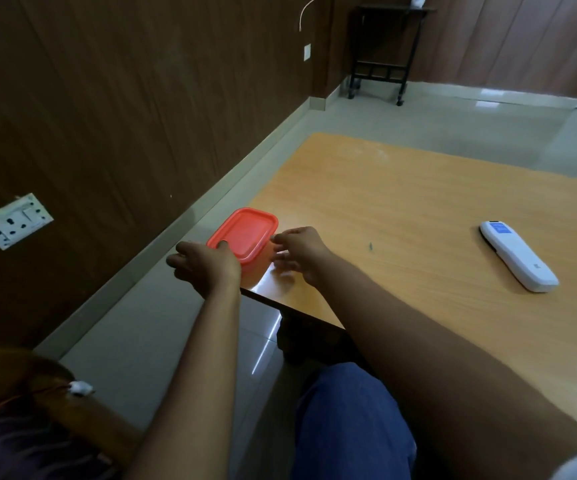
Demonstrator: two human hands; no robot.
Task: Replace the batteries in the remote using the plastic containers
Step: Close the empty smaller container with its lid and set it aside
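That little red container [245, 242] looks light and slick with a snap lid, so both hands' loosely spread fingers [282, 239] should grab its sides.

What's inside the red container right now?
Cannot tell. The red container has its lid on, and both are opaque. The left hand and right hand flank it at the table corner.
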